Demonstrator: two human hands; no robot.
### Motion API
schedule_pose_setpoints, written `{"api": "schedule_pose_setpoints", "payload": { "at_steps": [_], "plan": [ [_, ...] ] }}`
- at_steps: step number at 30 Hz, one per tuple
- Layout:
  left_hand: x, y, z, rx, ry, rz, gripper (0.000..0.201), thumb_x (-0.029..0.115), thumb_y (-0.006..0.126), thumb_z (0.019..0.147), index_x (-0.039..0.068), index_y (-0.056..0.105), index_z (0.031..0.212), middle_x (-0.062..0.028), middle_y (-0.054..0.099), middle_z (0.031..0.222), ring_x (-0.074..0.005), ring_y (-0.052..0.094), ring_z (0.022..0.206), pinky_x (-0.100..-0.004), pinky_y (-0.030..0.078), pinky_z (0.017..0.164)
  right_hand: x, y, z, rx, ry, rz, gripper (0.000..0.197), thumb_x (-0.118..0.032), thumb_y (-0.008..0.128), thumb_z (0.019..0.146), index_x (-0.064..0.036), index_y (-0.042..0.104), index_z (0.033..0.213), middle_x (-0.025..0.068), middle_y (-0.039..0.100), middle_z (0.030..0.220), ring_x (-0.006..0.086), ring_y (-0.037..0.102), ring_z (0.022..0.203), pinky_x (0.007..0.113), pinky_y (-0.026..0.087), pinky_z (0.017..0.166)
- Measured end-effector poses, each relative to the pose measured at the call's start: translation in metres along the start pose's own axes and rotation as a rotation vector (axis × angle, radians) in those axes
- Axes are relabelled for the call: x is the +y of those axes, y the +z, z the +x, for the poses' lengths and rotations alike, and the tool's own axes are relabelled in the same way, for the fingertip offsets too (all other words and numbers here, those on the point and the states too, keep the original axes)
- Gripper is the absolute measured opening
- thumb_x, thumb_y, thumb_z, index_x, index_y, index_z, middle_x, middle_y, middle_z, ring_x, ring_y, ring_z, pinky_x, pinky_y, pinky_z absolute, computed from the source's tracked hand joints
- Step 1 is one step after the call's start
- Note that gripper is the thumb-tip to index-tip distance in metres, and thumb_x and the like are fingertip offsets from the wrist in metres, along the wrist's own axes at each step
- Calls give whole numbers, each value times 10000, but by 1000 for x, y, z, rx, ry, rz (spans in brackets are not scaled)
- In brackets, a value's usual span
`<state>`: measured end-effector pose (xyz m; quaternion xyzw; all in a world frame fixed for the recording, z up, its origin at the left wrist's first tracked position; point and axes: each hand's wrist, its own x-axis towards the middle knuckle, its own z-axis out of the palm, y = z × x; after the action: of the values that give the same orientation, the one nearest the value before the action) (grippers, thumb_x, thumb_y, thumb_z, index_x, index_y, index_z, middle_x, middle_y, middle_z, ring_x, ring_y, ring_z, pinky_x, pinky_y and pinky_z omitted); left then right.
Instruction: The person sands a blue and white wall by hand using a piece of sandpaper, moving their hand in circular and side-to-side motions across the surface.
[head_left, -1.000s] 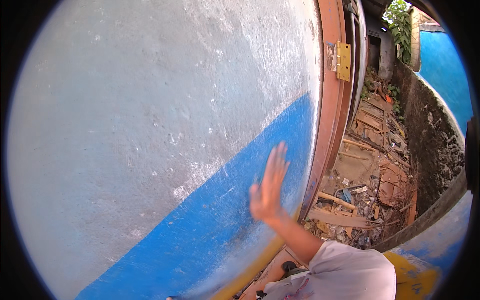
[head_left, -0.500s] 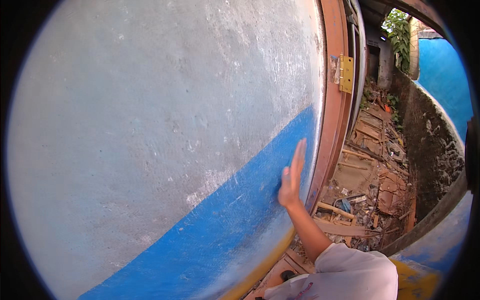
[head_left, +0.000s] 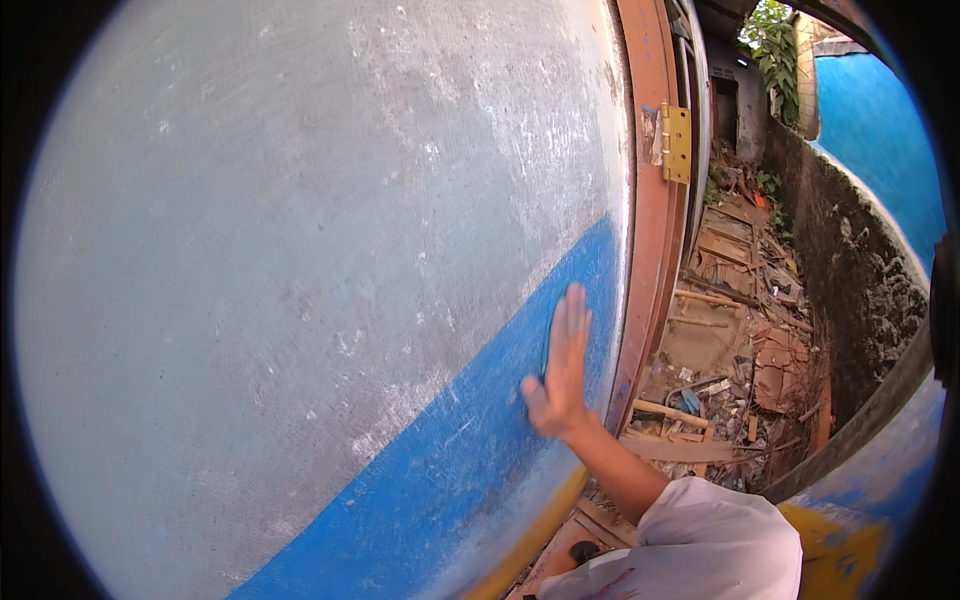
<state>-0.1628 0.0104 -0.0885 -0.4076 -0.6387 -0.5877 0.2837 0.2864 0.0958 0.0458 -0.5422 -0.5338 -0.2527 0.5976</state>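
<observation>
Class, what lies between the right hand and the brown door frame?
The head view shows blue wall, then a whitish edge, between right hand and door frame.

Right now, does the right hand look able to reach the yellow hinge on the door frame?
Probably yes. The right hand is over the blue band of the wall, lower than the hinge on the brown door frame, and nothing visible blocks the way between them.

Pale short-sleeved shirt (head_left: 722,540), reddish print (head_left: 622,578)
</observation>
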Motion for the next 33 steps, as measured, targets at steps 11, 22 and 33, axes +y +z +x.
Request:
{"api": "schedule_pose_setpoints", "payload": {
  "at_steps": [11,22,33],
  "plan": [
    [5,9,-3,16,-3,-28,1081,634,491,901,-96,-59,1479,-380,-135,1509,-512,-97,1412,-634,11,1119,26,-1,2,57,289,67,682,-416,207,1032,40,54,1516,254,31,1585,397,11,1471,503,13,1176],
    [10,16,-4,22,9,-38,1066,625,486,908,-96,-53,1480,-378,-126,1511,-510,-89,1414,-631,16,1121,48,-7,5,65,522,186,740,-433,284,1011,65,51,1507,274,24,1578,411,16,1468,550,8,1161],
    [14,18,-6,53,5,-56,1051,616,480,914,-97,-47,1480,-376,-118,1513,-507,-81,1416,-627,20,1123,50,-17,18,58,614,219,747,-432,283,1010,86,52,1497,286,27,1573,427,5,1462,520,7,1172]
  ]
}}
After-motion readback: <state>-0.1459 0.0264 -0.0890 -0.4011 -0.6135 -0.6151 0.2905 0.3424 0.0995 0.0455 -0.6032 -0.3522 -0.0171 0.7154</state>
